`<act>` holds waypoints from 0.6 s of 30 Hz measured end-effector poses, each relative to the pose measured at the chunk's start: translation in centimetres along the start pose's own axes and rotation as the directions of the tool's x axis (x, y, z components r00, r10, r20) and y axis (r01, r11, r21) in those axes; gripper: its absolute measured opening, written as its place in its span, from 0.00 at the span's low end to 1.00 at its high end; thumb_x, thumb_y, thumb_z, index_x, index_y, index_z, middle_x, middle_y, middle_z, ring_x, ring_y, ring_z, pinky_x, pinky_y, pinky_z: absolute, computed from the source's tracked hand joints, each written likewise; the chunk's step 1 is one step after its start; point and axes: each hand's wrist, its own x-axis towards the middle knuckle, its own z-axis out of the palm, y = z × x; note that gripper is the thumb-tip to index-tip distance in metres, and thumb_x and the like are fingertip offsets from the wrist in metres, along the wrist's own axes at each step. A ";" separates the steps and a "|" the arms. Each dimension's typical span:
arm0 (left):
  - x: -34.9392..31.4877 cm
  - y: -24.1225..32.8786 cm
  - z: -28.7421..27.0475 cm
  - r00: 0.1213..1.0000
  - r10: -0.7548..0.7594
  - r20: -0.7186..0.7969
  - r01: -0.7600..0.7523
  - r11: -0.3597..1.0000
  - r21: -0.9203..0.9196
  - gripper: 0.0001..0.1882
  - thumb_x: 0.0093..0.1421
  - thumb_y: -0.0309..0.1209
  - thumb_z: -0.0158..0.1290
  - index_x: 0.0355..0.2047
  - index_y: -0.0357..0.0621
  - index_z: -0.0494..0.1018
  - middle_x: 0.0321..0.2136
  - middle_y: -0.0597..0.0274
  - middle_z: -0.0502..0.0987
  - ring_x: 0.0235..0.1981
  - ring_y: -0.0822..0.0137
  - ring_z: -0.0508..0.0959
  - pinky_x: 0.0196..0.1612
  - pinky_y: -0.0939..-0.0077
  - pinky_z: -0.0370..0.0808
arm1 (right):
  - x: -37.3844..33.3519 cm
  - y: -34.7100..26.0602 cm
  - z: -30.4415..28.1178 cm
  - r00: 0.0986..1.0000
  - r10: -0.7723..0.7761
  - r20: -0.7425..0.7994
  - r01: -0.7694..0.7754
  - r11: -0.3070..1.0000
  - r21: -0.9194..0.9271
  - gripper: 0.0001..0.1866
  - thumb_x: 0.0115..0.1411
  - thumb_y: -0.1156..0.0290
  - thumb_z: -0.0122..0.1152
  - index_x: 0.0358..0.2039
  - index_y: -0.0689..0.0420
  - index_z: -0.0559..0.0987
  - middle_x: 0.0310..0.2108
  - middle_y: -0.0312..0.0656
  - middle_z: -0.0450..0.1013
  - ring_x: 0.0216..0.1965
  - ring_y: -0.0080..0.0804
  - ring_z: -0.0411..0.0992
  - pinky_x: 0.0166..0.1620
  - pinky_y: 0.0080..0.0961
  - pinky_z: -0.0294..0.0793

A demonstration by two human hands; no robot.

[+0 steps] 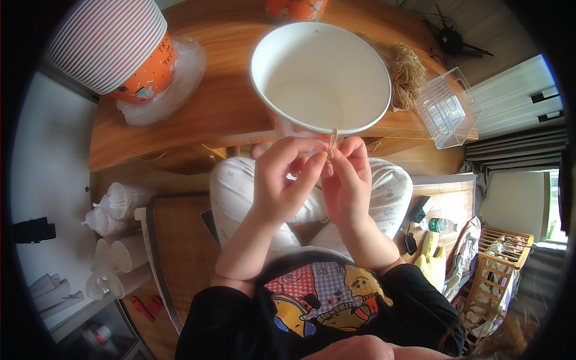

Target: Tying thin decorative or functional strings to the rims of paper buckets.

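Note:
A large paper bucket (366, 72), white inside, leans at the table's front edge with its mouth tilted toward me. A short piece of tan twine (333, 141) passes over its near rim and hangs down on my side. My left hand (282, 174) pinches this twine between thumb and forefinger. Right beside it, my right hand (349, 183) pinches the same twine, the two thumbs nearly touching. Between the fingertips the twine seems bunched, though a knot cannot be made out. To the bucket's right lies a loose bundle of tan twine (405, 75).
A tall stack of orange-and-white paper buckets (144, 78) stands on plastic wrap at the wooden table's (222, 102) left. Behind is another orange bucket (294, 9). A clear plastic box (447, 114) sits at the right edge. Bagged white buckets (123, 252) lie low on the left.

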 end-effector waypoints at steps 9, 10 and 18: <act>0.0 -0.7 0.0 0.991 -0.110 0.076 0.124 0.969 -0.215 0.06 0.61 0.24 0.58 0.38 0.36 0.75 0.34 0.65 0.80 0.30 0.84 0.70 0.34 0.89 0.66 | -0.8 -0.3 -0.1 0.991 -0.126 0.046 0.132 0.973 -0.191 0.11 0.62 0.84 0.57 0.36 0.56 0.65 0.39 0.40 0.72 0.40 0.21 0.69 0.44 0.19 0.71; 0.0 -0.5 -0.1 0.991 -0.111 0.075 0.125 0.969 -0.214 0.06 0.61 0.24 0.58 0.38 0.36 0.75 0.34 0.65 0.80 0.30 0.84 0.70 0.34 0.89 0.66 | -0.8 -0.3 -0.1 0.991 -0.125 0.046 0.132 0.973 -0.190 0.11 0.62 0.84 0.57 0.36 0.56 0.65 0.39 0.40 0.72 0.40 0.21 0.69 0.44 0.19 0.71; 0.3 0.0 -0.3 0.939 -0.293 0.182 0.345 0.802 -0.488 0.06 0.61 0.29 0.57 0.37 0.40 0.76 0.29 0.70 0.77 0.23 0.84 0.64 0.27 0.88 0.58 | -1.1 -1.5 -0.3 0.970 -0.140 0.200 0.215 0.879 -0.425 0.06 0.64 0.80 0.55 0.42 0.63 0.71 0.44 0.43 0.71 0.41 0.23 0.69 0.45 0.19 0.69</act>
